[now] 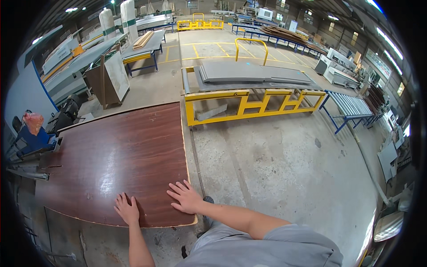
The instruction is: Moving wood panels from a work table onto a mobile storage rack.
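Note:
A large reddish-brown wood-grain board with a pale, rough edge stretches out in front of me to the left. My left hand rests on it near the front edge, fingers extended and slightly apart. Close to the board's near right corner lies my right hand, palm down with its fingers spread. Neither hand holds anything. Two narrow slots cut into the board show at its far left side.
Beyond the board stands a yellow-framed cart carrying stacked grey panels. A blue-legged roller conveyor is to its right. Machines and a brown-and-white cabinet stand at left. Concrete floor extends to my right.

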Demonstrator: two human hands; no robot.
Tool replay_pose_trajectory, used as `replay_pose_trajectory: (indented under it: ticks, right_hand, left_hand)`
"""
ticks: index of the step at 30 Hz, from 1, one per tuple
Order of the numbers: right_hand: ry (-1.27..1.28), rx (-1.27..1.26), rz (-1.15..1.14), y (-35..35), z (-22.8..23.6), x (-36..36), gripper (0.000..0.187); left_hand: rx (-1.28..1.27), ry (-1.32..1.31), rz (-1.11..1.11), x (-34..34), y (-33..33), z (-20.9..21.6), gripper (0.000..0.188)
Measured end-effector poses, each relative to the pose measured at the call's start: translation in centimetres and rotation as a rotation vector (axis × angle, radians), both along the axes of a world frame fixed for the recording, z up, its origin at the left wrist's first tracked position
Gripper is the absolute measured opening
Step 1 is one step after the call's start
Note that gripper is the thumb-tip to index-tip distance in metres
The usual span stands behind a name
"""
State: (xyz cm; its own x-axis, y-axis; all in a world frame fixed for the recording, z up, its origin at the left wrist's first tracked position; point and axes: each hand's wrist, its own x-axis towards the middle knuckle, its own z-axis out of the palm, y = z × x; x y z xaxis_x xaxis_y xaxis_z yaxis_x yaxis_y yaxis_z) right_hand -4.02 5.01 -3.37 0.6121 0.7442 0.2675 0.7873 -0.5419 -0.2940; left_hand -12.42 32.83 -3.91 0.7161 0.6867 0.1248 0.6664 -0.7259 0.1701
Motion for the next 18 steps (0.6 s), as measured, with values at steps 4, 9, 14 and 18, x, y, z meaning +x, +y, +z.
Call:
replay_pose_trajectory:
  ticks: [4,9,14,18]
  right_hand:
    - [0.035,-0.002,0.004,-0.30,0.14,0.27,0.058]
    - [0.030,0.013,0.022,-0.21,-0.24,0.22,0.057]
    - [0.024,-0.004,0.014,-0.38,-0.46,0.28,0.058]
    - [0.038,-0.018,0.027,-0.33,-0.39,0.18,0.058]
  left_hand:
    - [-0.005,-0.015,-0.024,0.07,-0.10,-0.20,0.057]
    - [-0.008,-0.015,0.005,-0.30,-0.30,0.10,0.055]
    - [-0.012,-0.031,-0.004,-0.21,-0.50,0.16,0.054]
    - [-0.012,-0.033,0.007,-0.45,-0.27,-0.21,0.055]
